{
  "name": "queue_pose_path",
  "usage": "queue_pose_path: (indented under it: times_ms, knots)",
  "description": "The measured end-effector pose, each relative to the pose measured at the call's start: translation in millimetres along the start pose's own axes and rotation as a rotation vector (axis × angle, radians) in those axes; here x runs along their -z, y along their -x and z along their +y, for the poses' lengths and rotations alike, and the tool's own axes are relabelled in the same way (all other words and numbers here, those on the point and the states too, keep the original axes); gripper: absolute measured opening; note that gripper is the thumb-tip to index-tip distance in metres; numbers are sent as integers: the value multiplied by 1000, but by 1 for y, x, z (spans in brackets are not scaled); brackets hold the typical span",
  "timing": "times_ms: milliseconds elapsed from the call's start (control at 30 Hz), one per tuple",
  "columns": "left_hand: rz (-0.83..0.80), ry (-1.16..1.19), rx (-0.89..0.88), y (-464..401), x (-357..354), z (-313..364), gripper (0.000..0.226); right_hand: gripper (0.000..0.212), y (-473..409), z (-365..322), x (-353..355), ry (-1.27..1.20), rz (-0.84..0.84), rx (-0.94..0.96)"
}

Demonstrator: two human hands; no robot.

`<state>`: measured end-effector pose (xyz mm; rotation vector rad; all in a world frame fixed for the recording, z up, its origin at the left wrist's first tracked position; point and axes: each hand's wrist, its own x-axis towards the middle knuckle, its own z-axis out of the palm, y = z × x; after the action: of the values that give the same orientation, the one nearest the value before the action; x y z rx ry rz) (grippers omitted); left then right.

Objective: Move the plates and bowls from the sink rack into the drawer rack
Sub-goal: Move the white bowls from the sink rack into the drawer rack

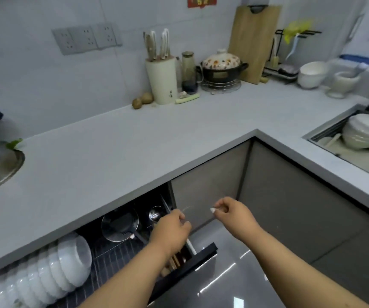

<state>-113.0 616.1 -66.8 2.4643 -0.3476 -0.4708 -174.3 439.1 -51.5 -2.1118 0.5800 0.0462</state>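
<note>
Bowls (367, 132) are waiting in the sink rack (343, 150) at my far right, piled one in another, and some flat pale pieces are lying beside them, maybe plates, but I cannot tell for sure. Other white bowls (52, 272) are already standing in a row on edge in the drawer rack (112, 252), which is pulled out under the counter (134, 152) at my lower left. I am judging that I am between two trips now: both my hands are over the open drawer, well apart from the sink. My left hand (171, 232) is hanging above the cutlery part of the drawer, where chopsticks (174, 262) and a ladle (155, 215) are lying; its fingers are curled downward, and I cannot tell if they are holding something or only touching. My right hand (232, 213) is floating near the cabinet door (208, 196), and its fingers are pinching something small and white (213, 210), too blurred to name. For the next move I am thinking I must turn to the right, reach over the counter corner to the sink rack, take the top bowl from the pile with care because it may be wet and slippery, and bring it to the free wires next to the row, beside the glass lid (120, 225).
</note>
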Motion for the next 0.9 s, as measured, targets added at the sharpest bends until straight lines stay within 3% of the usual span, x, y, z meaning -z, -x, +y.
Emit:
queue_pose_path:
  times_ms: [400, 667, 900]
  knots:
    - [-133, -158, -318, -53, -126, 200, 26, 14, -14, 119, 201, -246, 306, -156]
    - [-181, -215, -487, -91, -171, 261, 53, 13, -18, 166, 251, -332, 409, -267]
    - [-223, -422, -611, -158, -205, 318, 72, 14, -52, 198, 297, -364, 519, -356]
